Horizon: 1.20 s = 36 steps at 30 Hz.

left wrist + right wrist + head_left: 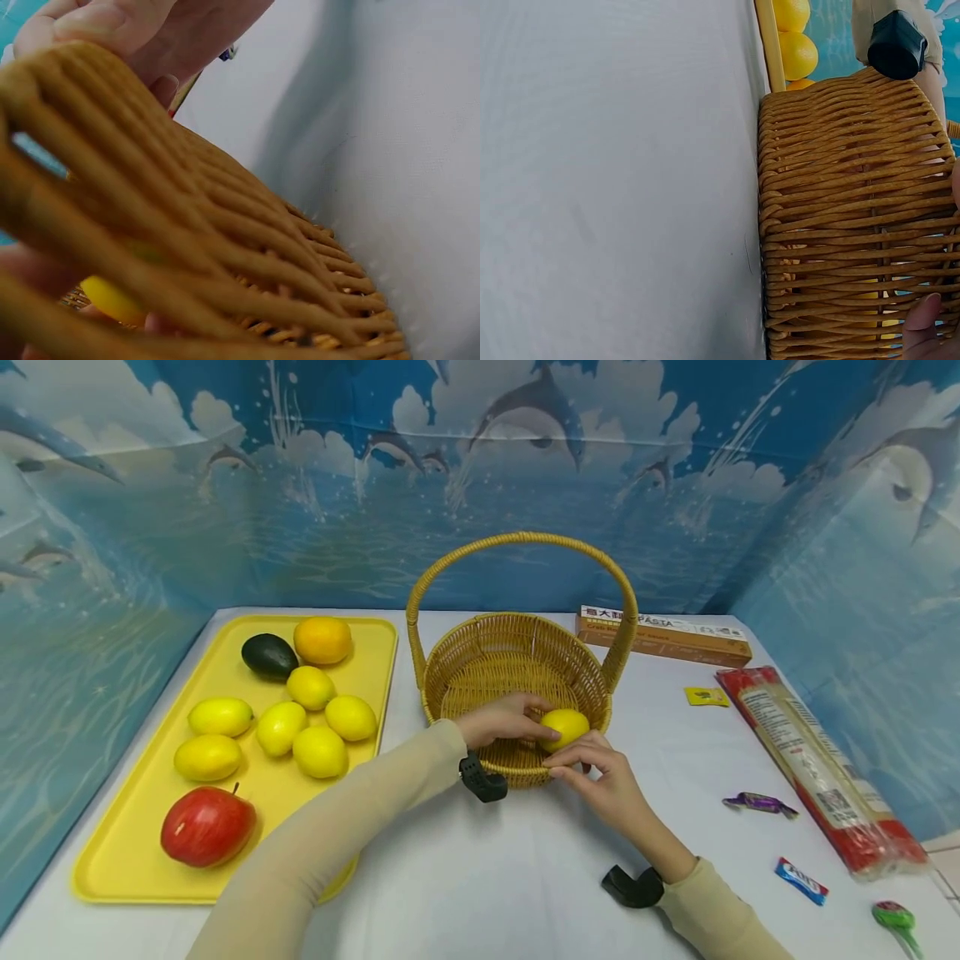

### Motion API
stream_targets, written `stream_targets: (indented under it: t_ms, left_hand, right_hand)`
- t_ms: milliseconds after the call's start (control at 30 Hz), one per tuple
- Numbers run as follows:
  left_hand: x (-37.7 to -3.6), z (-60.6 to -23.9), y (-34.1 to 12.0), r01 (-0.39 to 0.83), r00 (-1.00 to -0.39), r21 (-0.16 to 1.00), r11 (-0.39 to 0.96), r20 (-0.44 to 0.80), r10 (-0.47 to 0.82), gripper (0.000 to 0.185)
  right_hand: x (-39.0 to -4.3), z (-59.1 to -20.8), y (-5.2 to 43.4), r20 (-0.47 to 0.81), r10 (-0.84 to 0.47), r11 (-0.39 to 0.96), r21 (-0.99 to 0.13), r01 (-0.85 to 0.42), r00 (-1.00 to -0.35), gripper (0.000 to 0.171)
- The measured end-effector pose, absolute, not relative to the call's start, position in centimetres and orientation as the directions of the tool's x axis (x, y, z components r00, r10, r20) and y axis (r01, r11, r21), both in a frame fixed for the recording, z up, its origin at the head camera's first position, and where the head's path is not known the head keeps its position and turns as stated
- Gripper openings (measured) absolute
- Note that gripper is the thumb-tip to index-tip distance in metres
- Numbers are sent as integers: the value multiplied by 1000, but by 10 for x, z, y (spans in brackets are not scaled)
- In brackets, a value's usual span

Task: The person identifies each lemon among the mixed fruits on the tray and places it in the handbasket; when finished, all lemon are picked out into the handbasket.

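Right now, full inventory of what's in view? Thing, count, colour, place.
held lemon: 1, yellow, over the basket's near rim, in the left hand
basket: 1, tan wicker with hoop handle, table centre
tray: 1, yellow, table left
lemons: 6, yellow, on tray
orange: 1, orange, tray far end
avocado: 1, dark green, tray far end
apple: 1, red, tray near end
pasta box: 1, brown, behind basket at right
noodle packet: 1, red and clear, table right
sachet: 1, yellow, right of basket
candies: 2, purple and blue-red, right side
lollipop: 1, green, near right corner
left hand: grips held lemon
right hand: fingers touch basket's near rim, beside the held lemon
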State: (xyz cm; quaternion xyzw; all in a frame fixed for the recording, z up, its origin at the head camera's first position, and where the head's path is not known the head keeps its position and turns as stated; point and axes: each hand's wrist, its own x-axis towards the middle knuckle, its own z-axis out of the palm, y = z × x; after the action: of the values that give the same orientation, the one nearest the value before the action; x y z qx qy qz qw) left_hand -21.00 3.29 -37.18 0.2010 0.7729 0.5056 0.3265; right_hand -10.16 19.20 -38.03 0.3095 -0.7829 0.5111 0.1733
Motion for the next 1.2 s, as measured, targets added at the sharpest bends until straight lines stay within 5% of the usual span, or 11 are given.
stream_targets:
  t_ms: [733,1000,1200]
  left_hand:
    - [-205,-360,13,80,-829,963,256,-78,554,41]
    - [-161,-328,-44,168,-855,985,42,124,503,42]
    - [-125,-328,-108,166,-940,985,57,140,311,41]
  right_hand:
    - [-106,-379,191,545,-329,278,-725,-630,-771,19]
    - [-104,-379,195,575,-311,277,-707,-651,-757,16]
    - [-104,-379,195,557,-314,282,-719,-636,-769,16]
